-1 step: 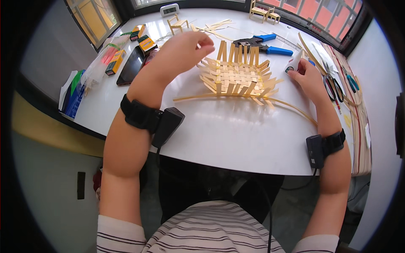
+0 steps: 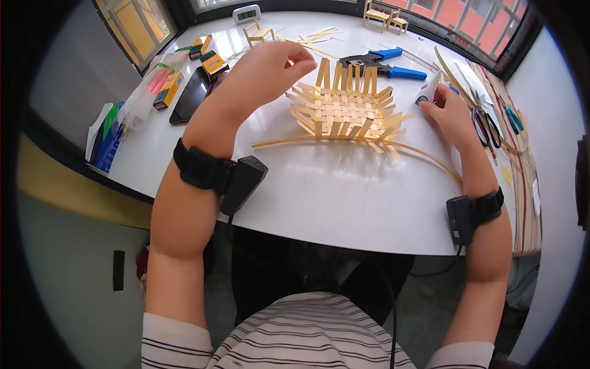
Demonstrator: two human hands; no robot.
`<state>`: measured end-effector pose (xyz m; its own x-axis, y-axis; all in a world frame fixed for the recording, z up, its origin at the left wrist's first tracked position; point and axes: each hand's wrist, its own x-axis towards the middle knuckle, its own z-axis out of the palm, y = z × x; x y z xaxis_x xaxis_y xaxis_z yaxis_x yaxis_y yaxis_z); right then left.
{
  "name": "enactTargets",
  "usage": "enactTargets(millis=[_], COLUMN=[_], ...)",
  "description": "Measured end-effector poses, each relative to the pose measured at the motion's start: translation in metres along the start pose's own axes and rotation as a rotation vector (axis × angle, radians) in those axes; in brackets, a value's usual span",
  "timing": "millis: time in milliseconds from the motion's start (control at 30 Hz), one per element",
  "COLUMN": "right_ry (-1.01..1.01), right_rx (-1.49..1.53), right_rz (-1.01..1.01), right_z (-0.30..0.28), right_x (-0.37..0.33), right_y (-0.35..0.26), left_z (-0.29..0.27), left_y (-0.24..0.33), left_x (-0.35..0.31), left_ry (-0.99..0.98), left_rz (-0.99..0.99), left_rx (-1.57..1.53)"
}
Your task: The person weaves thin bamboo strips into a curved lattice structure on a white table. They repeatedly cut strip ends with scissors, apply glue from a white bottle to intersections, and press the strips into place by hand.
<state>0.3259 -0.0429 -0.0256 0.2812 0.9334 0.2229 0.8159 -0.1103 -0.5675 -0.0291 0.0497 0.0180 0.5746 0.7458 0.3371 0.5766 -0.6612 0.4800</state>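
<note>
A woven basket base of pale flat strips (image 2: 350,109) sits mid-table, with loose strip ends turned up round its edges. Close to its far left corner, my left hand (image 2: 273,69) hovers with thumb and fingertips pinched together; whatever they hold, if anything, I cannot make out. On the right, my right hand (image 2: 450,115) grips a small white tube (image 2: 426,92) with a dark mark, apart from the weave. A long curved strip (image 2: 289,142) runs along the weave's near side and reaches toward my right forearm.
Blue-handled pliers (image 2: 384,64) lie behind the weave. Scissors (image 2: 485,126) and small teal-handled pliers (image 2: 513,122) lie at the right. A dark tablet-like slab (image 2: 192,95), yellow boxes (image 2: 167,91) and a plastic bag (image 2: 144,95) are left. Small chairs (image 2: 258,34) stand farther back.
My left hand has shifted very slightly to the right. My right hand, the white tube and the weave look the same.
</note>
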Motion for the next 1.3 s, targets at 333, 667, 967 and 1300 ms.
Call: enactTargets(millis=[333, 667, 967, 1300], right_ry=[0.275, -0.296, -0.225, -0.246], right_rx=[0.328, 0.131, 0.077, 0.024], right_rz=[-0.407, -0.663, -0.595, -0.642], right_z=[-0.046, -0.001, 0.013, 0.019], right_x=[-0.022, -0.074, -0.078, -0.075], right_y=[-0.037, -0.084, -0.086, -0.083], left_z=[-0.002, 0.015, 0.024, 0.028], left_y=[0.049, 0.055, 0.052, 0.056], left_x=[-0.028, -0.030, -0.026, -0.028], left_ry=[-0.282, -0.304, -0.253, -0.224], left_rz=[0.315, 0.243, 0.273, 0.220], left_rx=[-0.032, -0.011, 0.011, -0.003])
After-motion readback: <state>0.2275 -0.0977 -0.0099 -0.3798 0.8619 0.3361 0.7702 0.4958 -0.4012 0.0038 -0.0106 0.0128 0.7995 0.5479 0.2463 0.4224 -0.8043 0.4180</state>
